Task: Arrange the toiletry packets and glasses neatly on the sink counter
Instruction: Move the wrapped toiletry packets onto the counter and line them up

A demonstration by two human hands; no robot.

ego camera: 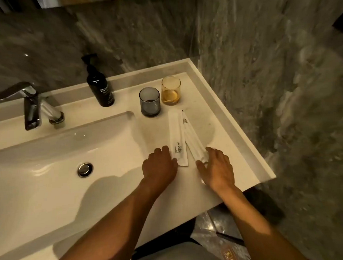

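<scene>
Two long white toiletry packets lie on the counter (222, 127) right of the basin. The left packet (176, 133), printed "BRUSHING TEETH", points straight away from me. The right packet (193, 138) lies slanted, its far end tucked beside the first. My left hand (159, 166) rests flat with its fingertips on the left packet's near left edge. My right hand (216, 167) has fingers spread and touches the near end of the slanted packet. Behind the packets stand a grey glass (149, 102) and an amber glass (171, 90), side by side and upright.
A black pump bottle (100, 86) stands at the back ledge left of the glasses. A chrome tap (33, 105) sits over the white basin (49, 166) with its drain (85, 169). Dark stone walls close the back and right side. The counter's right edge (246, 137) has a raised lip.
</scene>
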